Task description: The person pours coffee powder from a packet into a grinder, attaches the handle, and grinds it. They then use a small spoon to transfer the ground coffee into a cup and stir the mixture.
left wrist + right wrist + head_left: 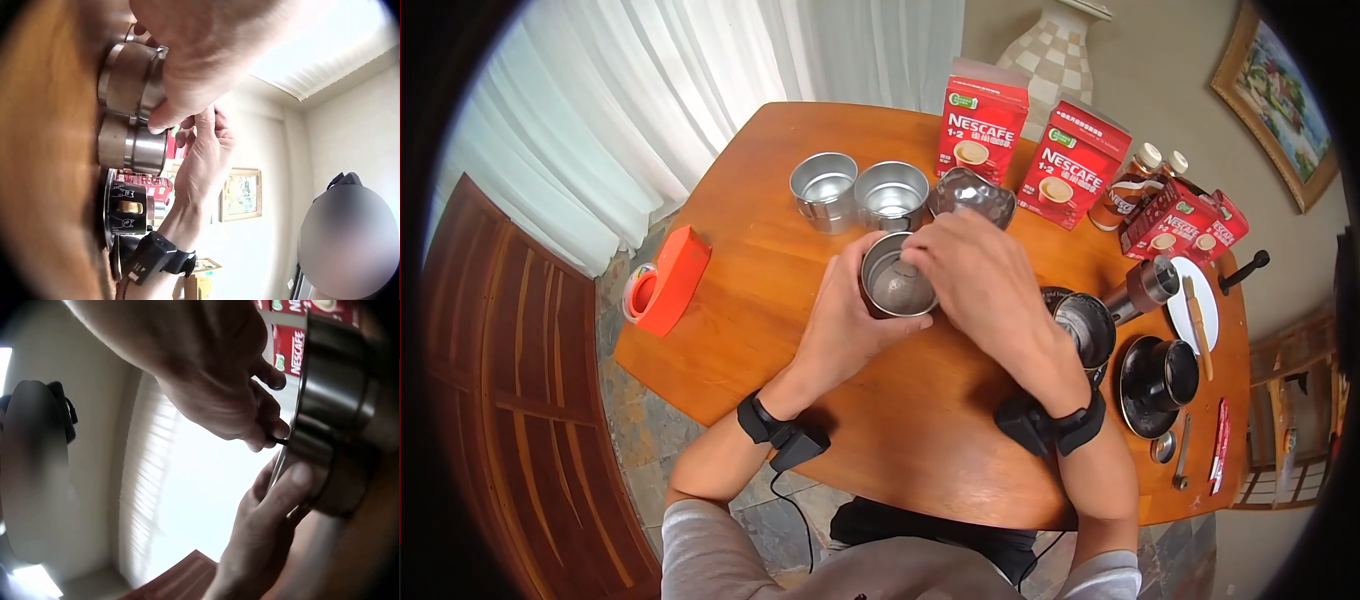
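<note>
In the head view my left hand (845, 300) grips a silver metal cup (900, 285) round its side, thumb along the near edge. My right hand (980, 275) reaches over from the right, its fingers bent at the cup's rim. The right wrist view has these fingers pinching a thin dark piece (280, 441) whose end meets the rim; its kind cannot be told. Two more metal cups, one on the left (824, 190) and one beside it (892, 195), stand just beyond. A shiny wavy-edged dish (973, 197) sits behind my right hand, partly covered by it.
Red Nescafe boxes (983, 125) and bottles (1128, 190) line the back right. On the right are a metal-lined cup (1086, 328), a cylindrical grinder (1142, 288), a black cup (1172, 376) on a saucer, a brush (1197, 325) and a white plate (1208, 290). An orange holder (675, 285) lies left.
</note>
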Available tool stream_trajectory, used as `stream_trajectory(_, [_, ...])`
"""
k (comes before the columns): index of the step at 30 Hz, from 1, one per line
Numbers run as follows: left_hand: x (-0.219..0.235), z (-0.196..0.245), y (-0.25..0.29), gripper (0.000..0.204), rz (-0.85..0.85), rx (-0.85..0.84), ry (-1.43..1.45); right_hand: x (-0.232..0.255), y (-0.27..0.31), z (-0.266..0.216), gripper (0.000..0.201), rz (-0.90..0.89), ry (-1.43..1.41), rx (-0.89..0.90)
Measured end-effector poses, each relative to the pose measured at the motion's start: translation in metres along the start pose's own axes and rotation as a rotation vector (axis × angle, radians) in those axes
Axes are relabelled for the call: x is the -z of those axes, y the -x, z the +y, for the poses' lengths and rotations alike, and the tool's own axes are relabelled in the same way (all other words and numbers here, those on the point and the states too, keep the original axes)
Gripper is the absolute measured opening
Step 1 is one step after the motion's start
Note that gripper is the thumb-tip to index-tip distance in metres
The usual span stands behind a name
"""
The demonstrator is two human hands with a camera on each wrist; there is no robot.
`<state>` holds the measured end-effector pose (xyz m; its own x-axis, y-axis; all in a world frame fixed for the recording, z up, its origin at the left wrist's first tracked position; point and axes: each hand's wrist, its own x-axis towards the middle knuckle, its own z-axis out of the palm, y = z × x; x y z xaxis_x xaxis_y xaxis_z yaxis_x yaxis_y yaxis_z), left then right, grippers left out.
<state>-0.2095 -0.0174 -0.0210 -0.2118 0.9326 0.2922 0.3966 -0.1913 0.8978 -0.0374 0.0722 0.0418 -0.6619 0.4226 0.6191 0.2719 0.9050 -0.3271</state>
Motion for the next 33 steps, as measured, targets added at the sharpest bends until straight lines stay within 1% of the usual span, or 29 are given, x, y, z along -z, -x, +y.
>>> stream_trajectory(1, [0.000,-0.001,0.001,0.094,0.006,0.010,0.000,0.005,-0.001,-0.002,0.010,-0.045,0.038,-0.082])
stream_trajectory(4, [0.000,0.006,0.001,0.094,0.020,-0.003,-0.089,0.016,0.003,-0.009,0.011,-0.181,-0.055,-0.077])
stream_trajectory(7, [-0.004,0.002,0.002,0.093,0.027,-0.024,0.001,0.007,0.003,-0.013,0.011,-0.098,-0.139,-0.082])
stream_trajectory(8, [-0.004,0.001,0.001,0.093,0.017,-0.023,0.010,0.009,0.003,-0.011,0.012,-0.088,-0.079,-0.101])
stream_trajectory(10, [-0.003,-0.002,0.000,0.092,0.020,-0.016,0.032,0.013,0.002,-0.004,0.012,-0.084,0.037,-0.123])
stream_trajectory(13, [0.000,0.009,0.002,0.090,0.013,0.002,-0.067,0.015,0.004,-0.013,0.012,-0.128,-0.048,-0.076])
stream_trajectory(14, [-0.001,0.009,0.001,0.090,0.016,0.002,-0.049,0.015,0.004,-0.016,0.012,-0.133,-0.075,-0.059])
stream_trajectory(17, [-0.001,0.007,0.000,0.089,0.007,0.001,0.012,0.002,0.006,-0.004,0.012,0.021,-0.086,-0.077])
stream_trajectory(19, [-0.001,0.001,-0.001,0.090,0.014,0.007,0.072,0.017,0.001,-0.004,0.012,0.087,-0.186,-0.171])
stream_trajectory(20, [0.000,0.003,-0.001,0.091,0.003,0.035,0.027,0.029,-0.001,-0.006,0.013,0.116,-0.240,-0.215])
stream_trajectory(21, [0.002,0.007,-0.002,0.093,-0.008,0.063,-0.019,0.048,-0.004,-0.011,0.015,0.062,-0.277,-0.319])
stream_trajectory(22, [0.003,0.010,-0.002,0.095,-0.021,0.089,-0.065,0.061,-0.004,-0.013,0.017,0.122,-0.329,-0.340])
stream_trajectory(24, [-0.001,0.001,-0.003,0.092,0.025,0.039,0.060,0.090,-0.002,-0.018,0.018,0.129,-0.336,-0.466])
stream_trajectory(25, [-0.003,-0.004,-0.004,0.091,0.047,0.012,0.124,0.100,-0.001,-0.021,0.018,0.087,-0.288,-0.502])
stream_trajectory(27, [-0.005,-0.010,-0.007,0.093,0.082,0.021,0.114,0.113,0.002,-0.025,0.017,0.002,-0.198,-0.571])
stream_trajectory(28, [-0.003,-0.011,-0.006,0.093,0.099,0.027,0.106,0.109,0.006,-0.021,0.017,-0.025,-0.135,-0.506])
stream_trajectory(31, [0.000,0.001,-0.004,0.094,0.193,-0.102,-0.163,0.082,0.025,0.000,0.016,-0.088,0.049,-0.328])
stream_trajectory(33, [0.001,0.015,-0.001,0.093,0.217,-0.190,-0.281,0.068,0.033,0.009,0.016,-0.101,0.010,-0.315])
